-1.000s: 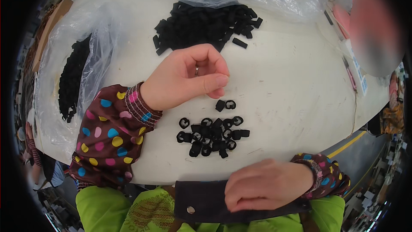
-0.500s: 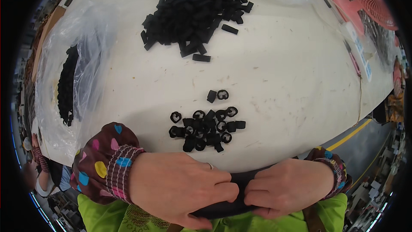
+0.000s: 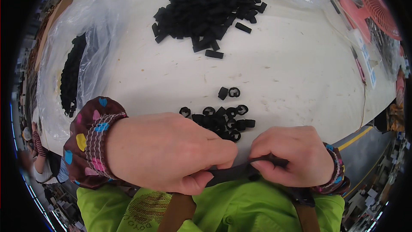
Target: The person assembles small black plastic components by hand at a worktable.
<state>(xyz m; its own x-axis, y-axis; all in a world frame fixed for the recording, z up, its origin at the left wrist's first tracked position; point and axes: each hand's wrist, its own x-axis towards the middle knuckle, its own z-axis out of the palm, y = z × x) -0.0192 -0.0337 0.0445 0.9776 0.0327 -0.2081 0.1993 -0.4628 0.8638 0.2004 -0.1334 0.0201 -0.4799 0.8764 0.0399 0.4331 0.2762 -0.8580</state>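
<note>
A dark, flat strip of soft-looking material (image 3: 231, 173) stretches between my two hands at the table's near edge, above my bright green top. My left hand (image 3: 167, 152) pinches it between thumb and fingers. My right hand (image 3: 298, 154) grips the other end, thumb and curled forefinger closed on it. Just beyond my fingers lies a loose cluster of small black rings (image 3: 220, 120), some upright and some on their sides; my left hand hides part of it. Another black ring (image 3: 234, 92) stands a little farther off beside a similar piece.
At the far side a heap of short black pieces (image 3: 201, 15) lies on the white table (image 3: 171, 75). Clear plastic bags (image 3: 101, 30) stand at the left, one holding black pieces. A pink fan (image 3: 358, 8) and a pink-handled tool (image 3: 359, 68) are at the right. Another person (image 3: 47, 165) is far left.
Both hands have risen from my lap toward the rings, and the strip between them now shows as a narrow band. The view has shifted slightly, so the table's things appear farther right.
</note>
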